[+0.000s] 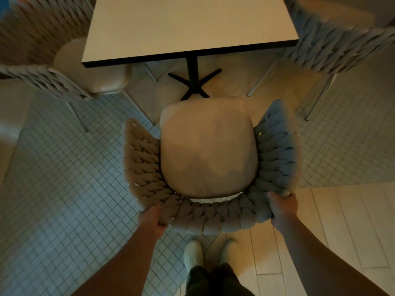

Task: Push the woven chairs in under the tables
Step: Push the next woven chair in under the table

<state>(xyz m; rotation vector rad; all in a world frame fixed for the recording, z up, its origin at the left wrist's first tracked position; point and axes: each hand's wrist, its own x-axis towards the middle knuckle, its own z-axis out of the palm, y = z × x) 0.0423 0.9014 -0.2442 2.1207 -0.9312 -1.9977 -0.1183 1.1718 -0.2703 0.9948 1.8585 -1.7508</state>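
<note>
Farthest from the table, two pale shoes (193, 252) stand on the small-tiled floor (64, 167). Closer to it, the left hand (152, 218) and right hand (282, 210) each curl round the thick braided rope back of the chair (205, 220), one at each rear corner. Its smooth, rounded cushion (208, 150) stops just short of the square, pale table (188, 28) with its black cross-shaped foot (193, 81). Beside the table stand a woven left chair (42, 39) and right chair (333, 45).
</note>
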